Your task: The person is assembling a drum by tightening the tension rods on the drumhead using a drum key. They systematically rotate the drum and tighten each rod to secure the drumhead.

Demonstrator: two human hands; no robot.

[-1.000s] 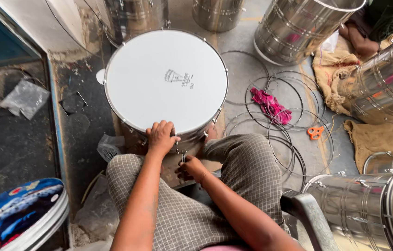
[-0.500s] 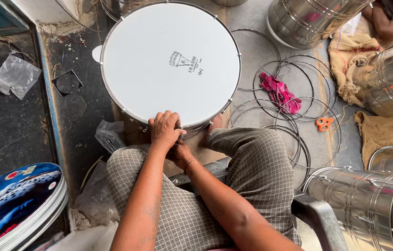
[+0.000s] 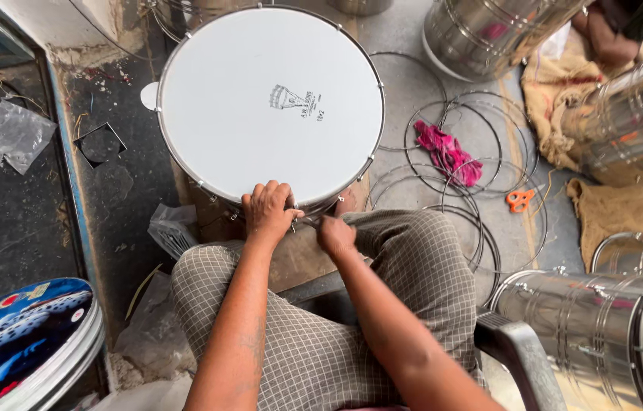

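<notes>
Left hand (image 3: pixel 268 211) clamped on near drum (image 3: pixel 270 106) rim, right hand (image 3: pixel 334 233) pinching small tool there: best turned gently, drum steadied.

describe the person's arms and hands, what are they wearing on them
Both arms are bare from the hands up to the frame edge: no sleeves, gloves, watch or bands show. The left hand and right hand show no rings that I can make out. The left forearm carries a faint dark marking. Checked trousers cover the legs.
</notes>
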